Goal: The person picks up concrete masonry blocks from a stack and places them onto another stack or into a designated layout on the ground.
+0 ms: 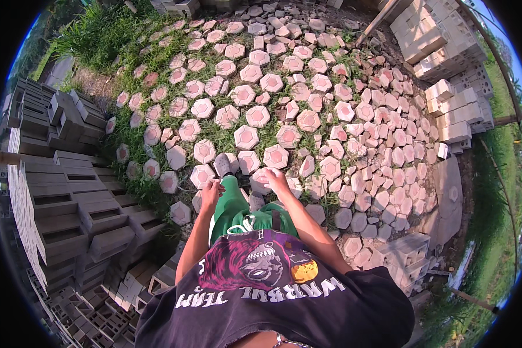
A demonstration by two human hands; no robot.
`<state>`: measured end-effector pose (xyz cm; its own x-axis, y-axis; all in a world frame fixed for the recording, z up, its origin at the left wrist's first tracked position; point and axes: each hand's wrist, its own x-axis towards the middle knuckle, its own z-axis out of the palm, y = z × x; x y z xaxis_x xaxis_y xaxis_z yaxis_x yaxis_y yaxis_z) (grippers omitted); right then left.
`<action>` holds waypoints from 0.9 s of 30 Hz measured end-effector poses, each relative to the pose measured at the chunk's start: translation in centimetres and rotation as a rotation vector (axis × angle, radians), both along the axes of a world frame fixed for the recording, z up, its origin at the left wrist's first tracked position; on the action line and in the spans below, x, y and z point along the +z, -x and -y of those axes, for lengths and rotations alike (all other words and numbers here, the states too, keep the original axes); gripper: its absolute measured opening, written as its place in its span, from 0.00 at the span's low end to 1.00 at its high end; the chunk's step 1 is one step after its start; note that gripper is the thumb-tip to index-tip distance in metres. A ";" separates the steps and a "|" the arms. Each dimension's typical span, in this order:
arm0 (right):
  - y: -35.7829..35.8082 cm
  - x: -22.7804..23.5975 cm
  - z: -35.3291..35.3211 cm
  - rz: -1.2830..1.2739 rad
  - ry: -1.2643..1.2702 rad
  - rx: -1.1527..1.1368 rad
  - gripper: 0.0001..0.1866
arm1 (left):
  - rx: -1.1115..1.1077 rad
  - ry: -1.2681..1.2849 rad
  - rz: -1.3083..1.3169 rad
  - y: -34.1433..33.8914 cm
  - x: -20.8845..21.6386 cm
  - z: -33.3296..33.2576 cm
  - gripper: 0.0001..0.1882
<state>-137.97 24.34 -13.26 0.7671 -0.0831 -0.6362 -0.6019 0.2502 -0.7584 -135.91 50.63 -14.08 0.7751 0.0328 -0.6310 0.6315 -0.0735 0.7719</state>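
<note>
My left hand (213, 189) hangs in front of my left thigh, its fingers curled in. My right hand (272, 176) is a little farther right, fingers bent and closed. Anything inside either hand is too small or hidden to make out. Below my right hand lies a pale paver (260, 184); I cannot tell whether the fingers touch it. Around both hands, hexagonal concrete pavers with pink centres, such as one paver (275, 156), lie spaced apart on grassy ground. My left foot, in a grey clog (223, 165), is ahead of my right foot.
Stacked hollow concrete blocks (93, 214) stand close on the left, with more block stacks (441, 40) at the far right. Pavers crowd together on the right (400, 156). Tall grass (104, 40) grows at the far left. A wooden pole (378, 22) leans at the back.
</note>
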 end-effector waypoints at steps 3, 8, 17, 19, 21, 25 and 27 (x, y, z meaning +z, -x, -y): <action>-3.2 0.3 0.7 -0.052 -0.077 0.114 0.16 | -0.107 0.064 0.084 -6.0 -0.9 4.0 0.08; -11.4 -8.2 4.9 -0.197 0.150 0.005 0.19 | -0.338 -0.153 0.201 -18.8 -5.2 3.9 0.12; -24.6 -11.4 13.2 -0.236 0.472 -0.106 0.18 | -0.163 -0.184 -0.005 -43.9 -4.2 4.7 0.15; -28.5 -10.3 13.4 -0.129 0.704 -0.103 0.18 | -0.176 -0.116 -0.080 -47.1 -4.0 6.3 0.16; -33.7 -6.5 11.4 -0.055 0.763 -0.024 0.16 | -0.180 -0.106 -0.097 -49.1 -5.5 6.0 0.17; -40.2 -5.2 13.4 0.025 0.863 0.181 0.15 | -0.301 -0.073 -0.130 -51.5 -7.6 12.4 0.21; -43.3 -8.2 15.9 -0.012 0.761 0.150 0.16 | -0.461 0.003 -0.105 -52.7 -10.2 14.7 0.23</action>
<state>-94.72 8.48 -21.44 0.7982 -0.3964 -0.4535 -0.5972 -0.4220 -0.6821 -83.26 35.95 -24.26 0.6403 -0.3020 -0.7062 0.6080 -0.3627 0.7063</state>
